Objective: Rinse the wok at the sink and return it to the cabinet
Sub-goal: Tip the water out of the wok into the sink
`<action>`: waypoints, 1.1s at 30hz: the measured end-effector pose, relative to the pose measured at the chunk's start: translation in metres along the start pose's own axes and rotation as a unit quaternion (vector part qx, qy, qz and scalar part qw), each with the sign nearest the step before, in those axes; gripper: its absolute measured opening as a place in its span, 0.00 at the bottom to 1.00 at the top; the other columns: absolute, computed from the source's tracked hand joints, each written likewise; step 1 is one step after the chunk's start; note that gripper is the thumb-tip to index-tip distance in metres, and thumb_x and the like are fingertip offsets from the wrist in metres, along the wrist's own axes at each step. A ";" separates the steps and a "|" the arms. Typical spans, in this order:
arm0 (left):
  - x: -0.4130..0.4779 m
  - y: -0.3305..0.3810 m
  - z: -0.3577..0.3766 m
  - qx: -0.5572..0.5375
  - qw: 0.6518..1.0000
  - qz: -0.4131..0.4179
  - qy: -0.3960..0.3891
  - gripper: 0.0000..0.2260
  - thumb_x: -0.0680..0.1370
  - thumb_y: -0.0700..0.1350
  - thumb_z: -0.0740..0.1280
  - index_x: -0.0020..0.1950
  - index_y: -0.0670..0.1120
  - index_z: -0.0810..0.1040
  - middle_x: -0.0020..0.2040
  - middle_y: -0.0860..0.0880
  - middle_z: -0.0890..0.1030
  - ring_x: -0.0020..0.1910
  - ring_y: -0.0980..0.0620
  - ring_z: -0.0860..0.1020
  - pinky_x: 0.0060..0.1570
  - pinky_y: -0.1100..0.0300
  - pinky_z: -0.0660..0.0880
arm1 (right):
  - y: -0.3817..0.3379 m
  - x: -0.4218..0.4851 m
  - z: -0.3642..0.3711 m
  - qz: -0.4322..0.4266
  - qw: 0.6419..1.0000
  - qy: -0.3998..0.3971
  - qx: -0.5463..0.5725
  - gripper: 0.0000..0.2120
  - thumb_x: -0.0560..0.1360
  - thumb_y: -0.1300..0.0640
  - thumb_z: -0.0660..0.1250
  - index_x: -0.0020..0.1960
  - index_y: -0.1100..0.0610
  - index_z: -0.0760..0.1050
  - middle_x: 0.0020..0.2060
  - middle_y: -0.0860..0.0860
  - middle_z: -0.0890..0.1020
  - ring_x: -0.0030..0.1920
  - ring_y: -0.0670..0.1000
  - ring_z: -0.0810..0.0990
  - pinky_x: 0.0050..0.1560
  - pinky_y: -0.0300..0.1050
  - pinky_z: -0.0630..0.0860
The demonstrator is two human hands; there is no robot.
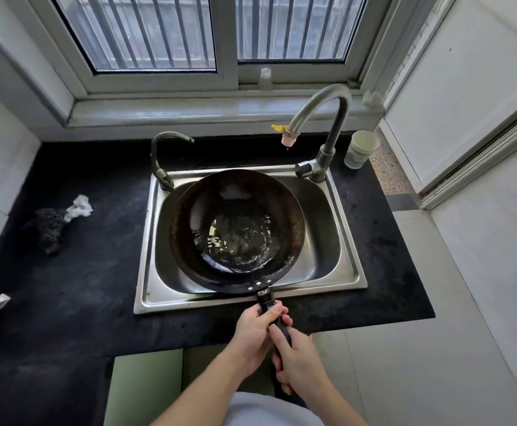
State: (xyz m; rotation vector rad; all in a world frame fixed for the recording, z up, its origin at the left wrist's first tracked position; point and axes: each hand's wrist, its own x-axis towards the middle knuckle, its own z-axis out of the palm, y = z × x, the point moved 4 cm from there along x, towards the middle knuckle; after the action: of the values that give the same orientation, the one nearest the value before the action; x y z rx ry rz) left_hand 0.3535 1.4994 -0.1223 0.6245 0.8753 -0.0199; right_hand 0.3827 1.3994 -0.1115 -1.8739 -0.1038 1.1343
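A dark, worn wok (238, 207) rests over the steel sink (348, 250), with a pool of water in its bottom. Its black handle (266, 299) sticks out over the sink's front rim towards me. My left hand (257, 336) grips the handle near the wok. My right hand (297, 361) grips the same handle just behind it, closer to my body. The tall curved faucet (334, 118) stands at the sink's back right, its pink spout tip above the wok's far rim, with a drop hanging and no stream.
A smaller bent tap (165, 155) stands at the sink's back left. A cup (361, 149) sits on the black counter (97, 265) at the back right. A dark scrubber (48, 226) and white crumpled paper (80, 206) lie at left. A small bottle (265, 78) stands on the windowsill.
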 end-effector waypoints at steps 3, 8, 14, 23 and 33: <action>-0.001 -0.008 -0.006 0.016 1.000 0.000 0.004 0.07 0.79 0.38 0.66 0.55 0.36 0.75 0.41 0.43 0.78 0.41 0.48 0.80 0.45 0.53 0.77 | 0.009 -0.003 -0.001 0.020 1.000 -0.012 0.005 0.16 0.82 0.48 0.62 0.45 0.60 0.77 0.26 0.53 0.74 0.20 0.48 0.69 0.20 0.42 0.66; 0.003 -0.013 0.001 0.037 0.999 -0.005 -0.002 0.05 0.80 0.38 0.66 0.54 0.37 0.75 0.37 0.46 0.80 0.39 0.49 0.81 0.45 0.51 0.70 | 0.011 -0.003 -0.010 0.026 0.999 -0.014 0.012 0.14 0.82 0.50 0.62 0.46 0.59 0.76 0.25 0.52 0.74 0.20 0.48 0.68 0.19 0.41 0.65; 0.016 -0.002 0.024 0.055 0.998 -0.010 -0.012 0.06 0.81 0.41 0.65 0.51 0.38 0.75 0.35 0.46 0.81 0.40 0.47 0.79 0.45 0.51 0.74 | -0.001 0.010 -0.028 0.018 0.999 -0.005 -0.026 0.14 0.82 0.49 0.61 0.46 0.58 0.76 0.27 0.52 0.75 0.21 0.46 0.70 0.21 0.41 0.68; 0.018 0.019 0.028 0.025 1.000 0.010 -0.001 0.05 0.81 0.42 0.65 0.52 0.40 0.75 0.36 0.46 0.80 0.39 0.47 0.79 0.44 0.50 0.74 | -0.029 0.021 -0.034 -0.021 0.998 -0.028 -0.057 0.16 0.81 0.47 0.62 0.47 0.59 0.77 0.28 0.50 0.78 0.22 0.48 0.72 0.23 0.44 0.70; 0.006 -0.005 0.013 0.028 0.999 0.020 0.004 0.05 0.80 0.36 0.64 0.55 0.36 0.75 0.39 0.44 0.78 0.40 0.49 0.80 0.51 0.51 0.79 | -0.002 0.001 -0.026 -0.010 0.999 -0.035 -0.038 0.12 0.82 0.51 0.62 0.49 0.58 0.78 0.26 0.51 0.75 0.21 0.46 0.70 0.21 0.40 0.67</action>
State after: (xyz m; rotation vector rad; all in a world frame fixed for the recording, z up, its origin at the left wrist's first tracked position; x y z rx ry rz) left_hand 0.3654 1.4898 -0.1223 0.6938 0.8722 -0.0059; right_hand 0.4028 1.3837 -0.1069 -1.8969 -0.2081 1.1967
